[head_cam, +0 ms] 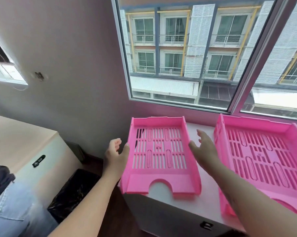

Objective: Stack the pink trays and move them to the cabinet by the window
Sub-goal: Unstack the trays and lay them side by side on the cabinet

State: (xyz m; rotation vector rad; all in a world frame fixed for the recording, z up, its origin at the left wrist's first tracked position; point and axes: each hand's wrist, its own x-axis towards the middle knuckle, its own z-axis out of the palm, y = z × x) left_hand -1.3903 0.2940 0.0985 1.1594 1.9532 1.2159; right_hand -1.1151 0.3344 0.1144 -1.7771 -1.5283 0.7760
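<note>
From your head camera, two pink trays sit on the white cabinet (204,207) under the window (195,57). The left tray (159,156) lies flat near the cabinet's left edge, its notched front toward you and its left side overhanging the edge a little. The right tray (263,161) rests well to the right, its near end cut off by your forearm and the frame edge; whether it is one tray or several nested, you cannot tell.

Your left hand (116,154) is spread, fingers loosely curled, with the thumb touching the left tray's left wall. Your right hand (204,147) is spread too, palm facing left, just beside that tray's right wall, over the bare cabinet top between the two trays. Neither hand pinches anything.

Left of the cabinet stand a black bin (72,190) on the floor and a beige box (24,142).
</note>
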